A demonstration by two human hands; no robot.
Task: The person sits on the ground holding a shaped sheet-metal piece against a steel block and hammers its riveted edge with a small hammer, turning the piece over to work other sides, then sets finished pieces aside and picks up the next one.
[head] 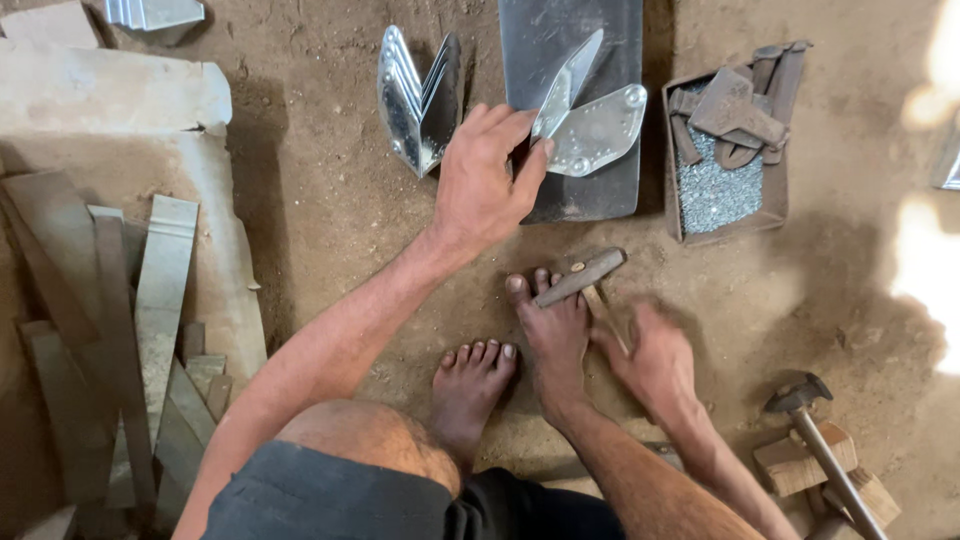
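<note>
Hands: left (483, 180) outstretched, pinching folded metal bracket (585, 125); right (655, 360) low, blurred, gripping hammer (583, 278) handle.

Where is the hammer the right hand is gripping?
In the head view, the hammer lies right of centre, its head resting across the toes of a bare foot, handle in the right hand.

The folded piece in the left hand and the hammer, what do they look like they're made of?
Folded piece: seemingly thin, bright sheet metal, shiny, with sharp creases and a rivet-like stud. Hammer: head looks like dull dark steel, handle pale and probably wood, blurred where the right hand grips it.
</note>
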